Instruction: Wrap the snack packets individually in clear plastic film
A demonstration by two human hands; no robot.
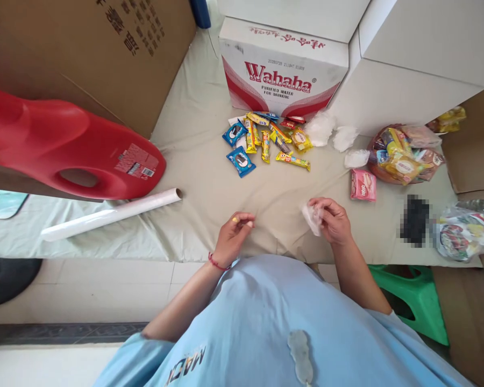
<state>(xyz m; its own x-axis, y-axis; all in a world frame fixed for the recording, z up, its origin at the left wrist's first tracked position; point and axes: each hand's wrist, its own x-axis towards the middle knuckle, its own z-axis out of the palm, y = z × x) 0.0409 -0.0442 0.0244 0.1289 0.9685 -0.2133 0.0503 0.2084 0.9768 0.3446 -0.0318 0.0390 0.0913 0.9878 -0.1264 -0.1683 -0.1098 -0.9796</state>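
My right hand [334,220] pinches a crumpled piece of whitish, see-through plastic film [313,217] above the cloth. To its left, my left hand [234,235] has its fingers curled and thumb close to the index finger; anything between them is too faint to make out. Beyond both hands lies a loose pile of small wrapped snacks, among them blue packets [241,161] and yellow sticks [293,160]. Crumpled white plastic bundles [320,128] sit right of the pile. A pink snack packet [363,185] lies beyond my right hand, beside a basket [373,169] full of snacks.
On the left, a red jug [80,145] lies near a white film roll [113,214]. A Wahaha carton [282,75] and white boxes [411,70] stand at the back. A bagged bundle [460,236] is far right; a green stool [411,301] is below.
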